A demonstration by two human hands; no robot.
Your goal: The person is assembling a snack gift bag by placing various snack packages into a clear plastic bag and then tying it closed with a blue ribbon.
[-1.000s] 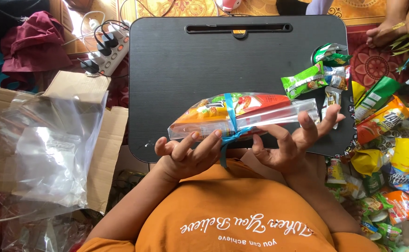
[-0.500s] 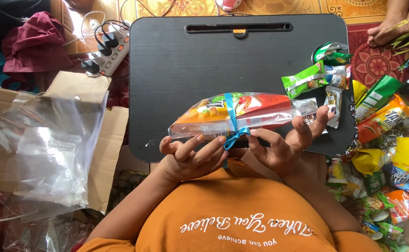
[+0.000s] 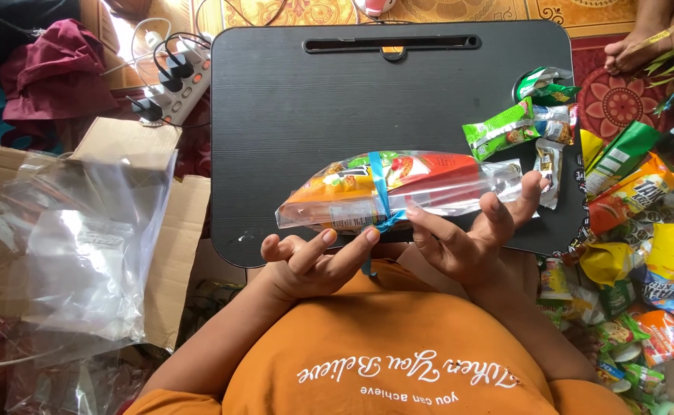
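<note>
A clear plastic bag of snack packets [image 3: 429, 180], orange at one end and red and green at the other, is held level over the near edge of a black lap table [image 3: 314, 100]. A blue ribbon [image 3: 379, 188] is wound around its middle, with the knot and a loose end at its underside. My left hand [image 3: 314, 261] lies just below the bag, its fingertips pinching the ribbon at the knot. My right hand [image 3: 467, 242] props the bag from beneath with spread fingers, its forefinger at the knot.
Several loose snack packets [image 3: 521, 127] lie on the table's right side, and a big heap of them [image 3: 644, 230] covers the floor to the right. A cardboard box with clear plastic bags [image 3: 83, 238] sits left, a power strip [image 3: 171, 84] behind it. Another person's foot [image 3: 637, 50] is at top right.
My left hand's fingers have come off the side of the bag and turned toward the ribbon knot. The bag has barely shifted, and my right hand stays under it.
</note>
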